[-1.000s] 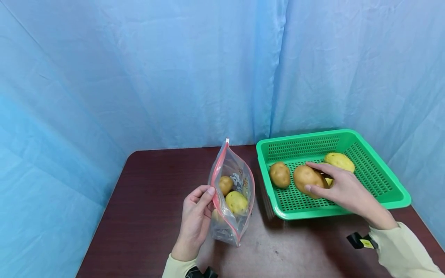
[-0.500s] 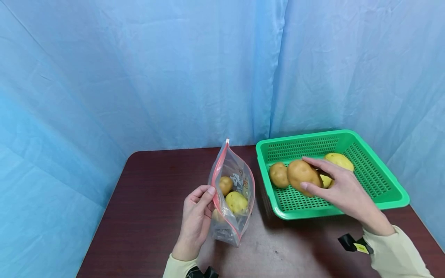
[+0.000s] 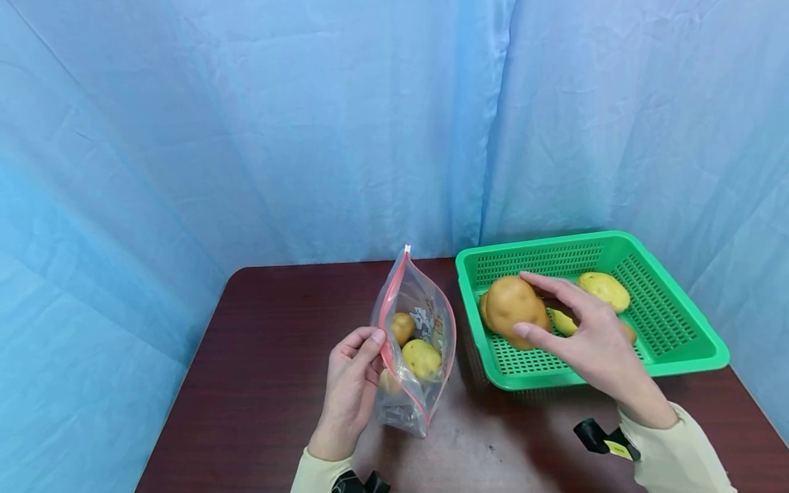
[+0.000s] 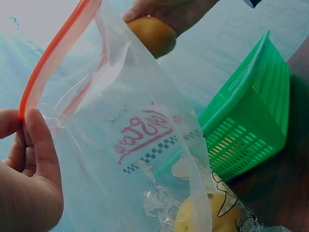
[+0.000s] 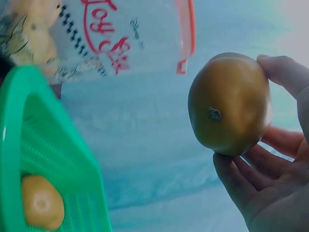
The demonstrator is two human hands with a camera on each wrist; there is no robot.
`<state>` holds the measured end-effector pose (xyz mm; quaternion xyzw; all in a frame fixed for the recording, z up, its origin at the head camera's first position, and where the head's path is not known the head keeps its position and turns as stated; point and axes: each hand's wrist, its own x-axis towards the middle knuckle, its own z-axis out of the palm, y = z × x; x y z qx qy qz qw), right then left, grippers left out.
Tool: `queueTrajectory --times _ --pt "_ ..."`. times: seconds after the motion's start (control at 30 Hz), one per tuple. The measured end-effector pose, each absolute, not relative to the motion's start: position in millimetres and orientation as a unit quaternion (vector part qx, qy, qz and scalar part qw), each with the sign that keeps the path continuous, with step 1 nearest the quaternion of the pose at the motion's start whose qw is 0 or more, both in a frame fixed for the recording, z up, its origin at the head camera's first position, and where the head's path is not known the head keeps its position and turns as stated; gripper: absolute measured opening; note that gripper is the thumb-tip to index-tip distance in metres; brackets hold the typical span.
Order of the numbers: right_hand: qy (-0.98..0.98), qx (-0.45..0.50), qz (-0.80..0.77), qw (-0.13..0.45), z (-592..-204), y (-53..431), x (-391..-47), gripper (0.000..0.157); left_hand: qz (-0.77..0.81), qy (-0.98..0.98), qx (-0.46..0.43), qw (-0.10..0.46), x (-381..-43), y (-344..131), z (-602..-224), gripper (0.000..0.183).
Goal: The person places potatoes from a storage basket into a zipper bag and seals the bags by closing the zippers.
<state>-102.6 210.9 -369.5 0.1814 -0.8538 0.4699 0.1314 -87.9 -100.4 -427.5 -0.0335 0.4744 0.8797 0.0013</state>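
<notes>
- table [image 3: 271, 335].
- green basket [image 3: 709, 349], at the table's far right corner; a low swing of the right arm could catch its rim.
- clear bag [image 3: 397, 415], beside the basket's left edge, mouth apart; would likely sag if released.
- right hand [image 3: 600, 346], thumb and fingers gripping one brown potato.
- left hand [image 3: 351, 383], pinching the bag's lip.
- brown potato [image 3: 513, 306], raised over the basket's left end; smooth skin could slip from the fingertips.
</notes>
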Motion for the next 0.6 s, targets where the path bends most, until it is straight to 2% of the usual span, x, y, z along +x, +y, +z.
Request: queueTrajectory --times 0.6 --pt "-0.796 0.235 0.533 0.163 -355.9 178.7 -99.3 0.07 0.876 0.48 -0.04 0.007 -88.6 -101.1 -426.4 0.01"
